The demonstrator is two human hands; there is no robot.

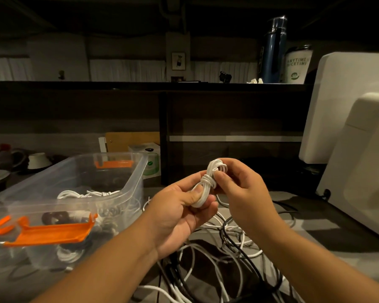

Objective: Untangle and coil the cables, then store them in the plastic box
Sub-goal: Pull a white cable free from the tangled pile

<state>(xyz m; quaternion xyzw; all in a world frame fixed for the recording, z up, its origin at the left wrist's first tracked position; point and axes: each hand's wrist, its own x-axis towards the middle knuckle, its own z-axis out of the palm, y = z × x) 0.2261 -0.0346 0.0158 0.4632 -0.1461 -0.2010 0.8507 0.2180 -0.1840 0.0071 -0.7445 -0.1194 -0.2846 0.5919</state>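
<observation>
We hold the white coil mid-frame, above the desk. Our left hand pinches its lower loops under the thumb, and our right hand pinches the wrapped neck. Light, limp and slick, it is best gripped at the wraps, we judge, or the loops may spring loose. The box waits at nine o'clock and the tangle at six. The coil's ends are hard to make out.
</observation>
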